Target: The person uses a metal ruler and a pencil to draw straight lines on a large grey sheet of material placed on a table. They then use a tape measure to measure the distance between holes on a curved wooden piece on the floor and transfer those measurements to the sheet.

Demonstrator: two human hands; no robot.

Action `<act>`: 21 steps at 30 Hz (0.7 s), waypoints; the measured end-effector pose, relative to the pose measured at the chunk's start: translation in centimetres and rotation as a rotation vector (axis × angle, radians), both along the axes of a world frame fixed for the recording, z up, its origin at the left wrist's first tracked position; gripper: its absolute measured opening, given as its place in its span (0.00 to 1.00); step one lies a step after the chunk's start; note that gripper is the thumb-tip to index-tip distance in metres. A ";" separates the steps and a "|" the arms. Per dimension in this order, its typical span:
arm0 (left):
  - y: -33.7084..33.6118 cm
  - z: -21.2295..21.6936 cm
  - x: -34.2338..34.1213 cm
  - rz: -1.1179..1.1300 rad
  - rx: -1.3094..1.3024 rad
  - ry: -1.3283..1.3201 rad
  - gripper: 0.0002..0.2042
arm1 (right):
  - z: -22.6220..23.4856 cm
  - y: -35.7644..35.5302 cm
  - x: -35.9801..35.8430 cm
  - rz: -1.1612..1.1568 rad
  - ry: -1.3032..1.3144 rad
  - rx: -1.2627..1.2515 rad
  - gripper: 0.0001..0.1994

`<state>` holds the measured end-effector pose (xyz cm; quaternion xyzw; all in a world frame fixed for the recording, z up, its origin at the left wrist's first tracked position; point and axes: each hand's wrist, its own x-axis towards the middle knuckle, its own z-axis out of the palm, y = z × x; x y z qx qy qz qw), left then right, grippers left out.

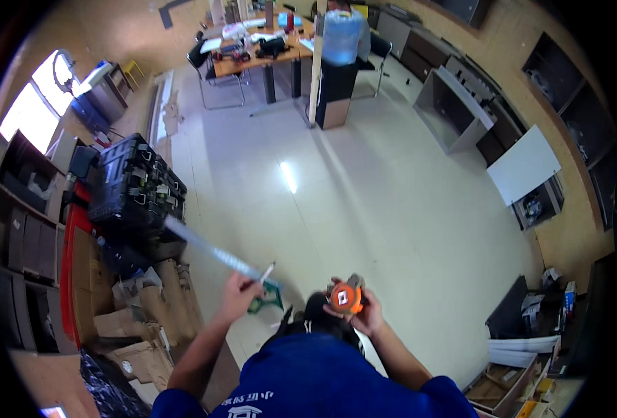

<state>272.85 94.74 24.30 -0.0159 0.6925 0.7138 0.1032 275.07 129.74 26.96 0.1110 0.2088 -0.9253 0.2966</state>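
My left hand point(236, 298) is closed around a square with a long silver blade point(214, 251) and a green base point(271, 298). The blade points away to the far left, toward the black cases. A thin white pen or pencil point(268, 272) with a dark tip also sticks up from the fingers of this hand. In front of my body, my right hand point(368, 315) grips an orange tape measure point(345, 297), its round face turned upward. No drawn-out tape can be made out.
Stacked black tool cases point(131, 182) stand at left, with cardboard pieces point(157, 306) nearer me. Ahead are a cluttered wooden table point(253, 61), a chair point(211, 73) and a water dispenser point(336, 97) with someone behind it. Cabinets point(451, 111) line the right wall; an open drawer point(503, 382) lies near right.
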 end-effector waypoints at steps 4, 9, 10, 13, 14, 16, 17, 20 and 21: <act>-0.8 2.0 -13.3 0.078 0.145 -0.068 0.19 | -0.4 -3.6 -12.2 -0.031 0.021 0.070 0.34; -7.0 -1.7 -23.3 0.133 0.172 -0.226 0.21 | -1.1 -11.3 -30.2 0.049 -0.021 0.111 0.31; -8.7 -2.2 -24.7 0.172 0.155 -0.257 0.22 | -2.0 -13.1 -34.2 0.101 -0.038 0.113 0.30; -13.7 -0.5 -28.1 0.301 0.129 -0.232 0.21 | 0.6 -20.8 -45.6 0.302 -0.023 0.240 0.32; -15.4 -0.3 -29.6 0.363 0.118 -0.221 0.21 | 0.9 -23.2 -49.5 0.399 0.041 0.263 0.33; -18.4 -0.4 -32.8 0.486 0.079 -0.186 0.21 | 0.2 -27.6 -56.8 0.515 0.116 0.215 0.29; -20.0 0.0 -34.7 0.557 0.047 -0.180 0.21 | 0.4 -30.3 -60.2 0.555 0.118 0.191 0.27; -25.0 0.1 -42.6 0.665 0.154 -0.113 0.21 | 2.8 -37.7 -68.7 0.576 0.155 0.173 0.24; -26.9 -0.1 -45.1 0.678 0.166 -0.089 0.20 | 2.5 -39.7 -71.5 0.594 0.159 0.121 0.24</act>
